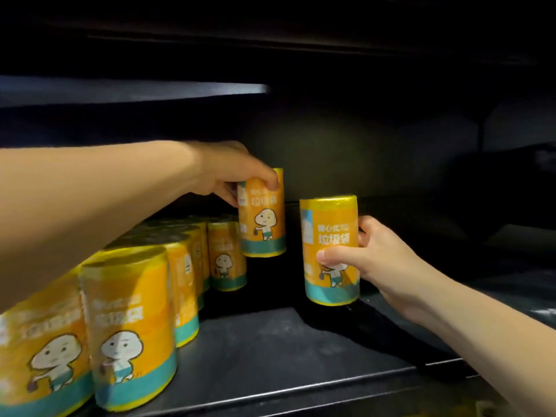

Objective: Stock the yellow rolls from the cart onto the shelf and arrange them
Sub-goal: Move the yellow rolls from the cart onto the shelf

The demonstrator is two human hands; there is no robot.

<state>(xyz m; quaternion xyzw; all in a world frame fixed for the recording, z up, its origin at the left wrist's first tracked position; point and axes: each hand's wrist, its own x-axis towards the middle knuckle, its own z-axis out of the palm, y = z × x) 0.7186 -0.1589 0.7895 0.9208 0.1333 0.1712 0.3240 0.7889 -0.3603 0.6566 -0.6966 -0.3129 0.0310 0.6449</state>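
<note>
- One dark shelf (270, 350) fills the view, with another board above it; its right half is bare and the back wall is in shadow. The cart is not in sight.
- Several yellow rolls stand upright in a block (156, 296) on the left of the shelf, packed close in rows running from the front edge towards the back. The nearest one (129, 329) stands right at the front edge.
- The left hand (231, 173) reaches in over that block and grips the top of a roll (262, 215) from above, fingers wrapped round its upper rim. This roll is upright, at the far end of the block, and looks to be raised above its neighbours; I cannot tell whether its base touches the shelf.
- The right hand (376, 254) clasps a second roll (331, 251) round its middle, thumb across the front and fingers behind. It is upright, just right of the left hand's roll and apart from it, its base at or just above the shelf.
- The step in hand, as I judge it, is placing: both rolls are being set down to extend the block.
- The next move calls for lowering the left roll flush behind the row, then sliding the right one against it, label facing front, before either grip lets go. A tilted set-down could knock the neighbours over.
</note>
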